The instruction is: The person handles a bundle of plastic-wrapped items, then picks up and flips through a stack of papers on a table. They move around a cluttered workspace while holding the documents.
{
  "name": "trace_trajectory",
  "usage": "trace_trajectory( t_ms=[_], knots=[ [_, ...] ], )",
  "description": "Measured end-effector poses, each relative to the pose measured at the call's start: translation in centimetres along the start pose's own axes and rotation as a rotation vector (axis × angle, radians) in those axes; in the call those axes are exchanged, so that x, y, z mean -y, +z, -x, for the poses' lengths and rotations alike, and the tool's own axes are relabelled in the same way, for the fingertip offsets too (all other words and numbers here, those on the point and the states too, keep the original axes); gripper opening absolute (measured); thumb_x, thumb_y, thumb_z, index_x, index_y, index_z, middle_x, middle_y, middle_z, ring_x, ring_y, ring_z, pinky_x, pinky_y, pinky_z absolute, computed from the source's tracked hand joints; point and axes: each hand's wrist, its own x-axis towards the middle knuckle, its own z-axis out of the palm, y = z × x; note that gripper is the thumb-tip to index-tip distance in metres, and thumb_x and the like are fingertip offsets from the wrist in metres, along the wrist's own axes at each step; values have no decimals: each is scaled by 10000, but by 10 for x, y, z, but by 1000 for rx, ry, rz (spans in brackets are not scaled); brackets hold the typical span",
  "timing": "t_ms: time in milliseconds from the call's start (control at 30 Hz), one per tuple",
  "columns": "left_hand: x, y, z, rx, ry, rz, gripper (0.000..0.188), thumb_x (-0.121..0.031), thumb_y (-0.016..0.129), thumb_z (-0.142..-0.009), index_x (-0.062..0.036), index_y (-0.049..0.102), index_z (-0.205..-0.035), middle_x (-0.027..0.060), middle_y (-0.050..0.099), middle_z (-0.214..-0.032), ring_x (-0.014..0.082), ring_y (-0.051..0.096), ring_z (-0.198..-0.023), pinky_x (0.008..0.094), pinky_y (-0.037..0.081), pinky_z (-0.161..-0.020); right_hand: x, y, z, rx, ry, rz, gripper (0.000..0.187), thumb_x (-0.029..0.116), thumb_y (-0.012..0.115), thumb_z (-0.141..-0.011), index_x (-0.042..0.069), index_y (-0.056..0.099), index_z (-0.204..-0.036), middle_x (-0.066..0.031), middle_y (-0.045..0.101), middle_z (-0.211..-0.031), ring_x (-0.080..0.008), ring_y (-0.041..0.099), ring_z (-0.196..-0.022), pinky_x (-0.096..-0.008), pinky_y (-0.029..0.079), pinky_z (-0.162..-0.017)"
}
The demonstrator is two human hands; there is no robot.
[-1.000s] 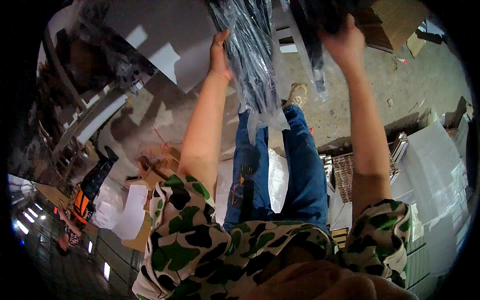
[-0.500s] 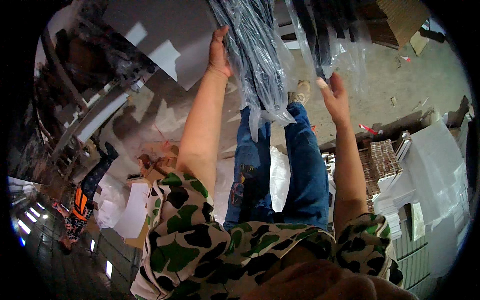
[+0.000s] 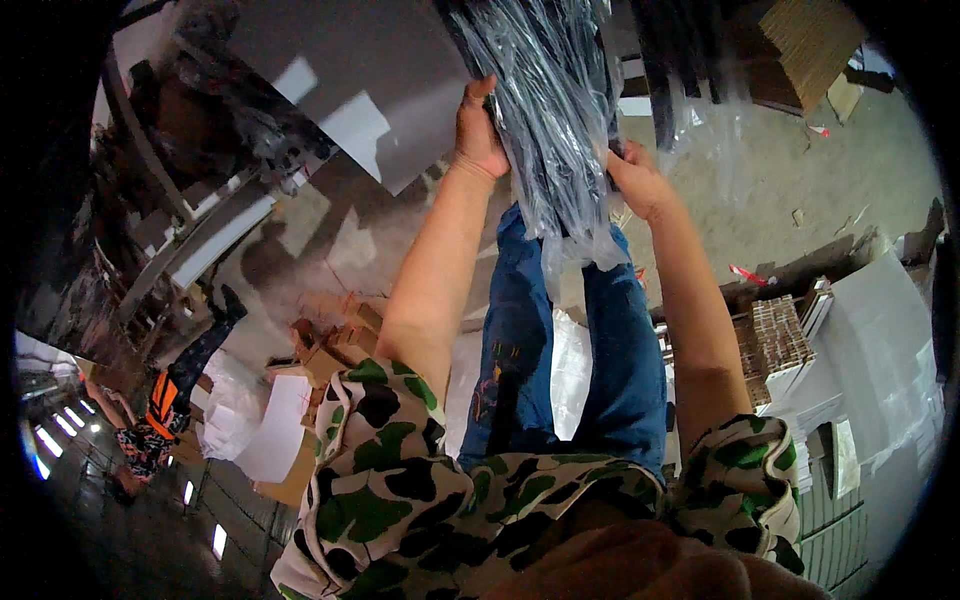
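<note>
Dark bundle in clear plastic bag (image 3: 545, 110), upright, held aloft

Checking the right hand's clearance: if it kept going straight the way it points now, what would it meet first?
The right hand points up and inward at the clear plastic bag of dark strips, already touching its side. Going on would press into that bag, with the left hand likely beyond it, though depth is unclear.

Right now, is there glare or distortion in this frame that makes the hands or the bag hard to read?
Head view: strong fisheye bending and a black rim all round; bright glare streaks on the clear plastic bag hide its dark contents; the left hand and right hand on it are sharp and evenly lit; the far left edge is dark and smeared.
</note>
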Motion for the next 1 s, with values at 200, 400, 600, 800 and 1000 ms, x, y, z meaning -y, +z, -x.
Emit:
trace_trajectory(
  t_ms=[200, 400, 600, 800, 1000],
  knots=[
    [-5, -4, 1, 43, -32, -28, 542, -351, 652, -666, -51, 525, -1099, 119, 597, -1036, 322, 557, -940, 454, 441, -856, 12, -7, 24, -156, -36, -157, 288, 234, 614, -818, 47, 581, -1034, 11, 609, -883, -106, 547, -744, -249, 434, -668],
    [-4, -15, -5, 66, -38, -38, 532, -342, 649, -671, -54, 525, -1101, 107, 599, -1037, 312, 565, -928, 444, 450, -843, 29, -28, 38, -72, -2, -181, 325, 262, 685, -754, 44, 602, -981, -9, 611, -884, -124, 541, -754, -263, 431, -698],
    [-6, -12, -5, 71, -3, -57, 546, -343, 664, -668, -59, 520, -1111, 105, 598, -1040, 306, 564, -932, 437, 453, -839, 34, -29, 32, -505, -346, 350, 388, 318, 758, -671, 15, 632, -879, -23, 606, -778, -103, 537, -689, -258, 429, -635],
    [-8, -8, -2, 47, 24, -3, 554, -333, 682, -655, -45, 529, -1103, 119, 593, -1027, 304, 553, -942, 431, 437, -861, 58, -20, 27, -515, -233, 391, 408, 303, 776, -666, 4, 623, -896, -43, 614, -809, -122, 552, -695, -260, 442, -622],
    [-7, -12, -7, 86, -12, 7, 473, -342, 647, -699, -54, 556, -1062, 98, 620, -1009, 302, 575, -920, 433, 448, -851, 6, -3, -7, 33, -73, -376, 378, 217, 624, -822, 1, 552, -1123, -46, 612, -1031, -145, 547, -986, -270, 439, -842]
  ],
)
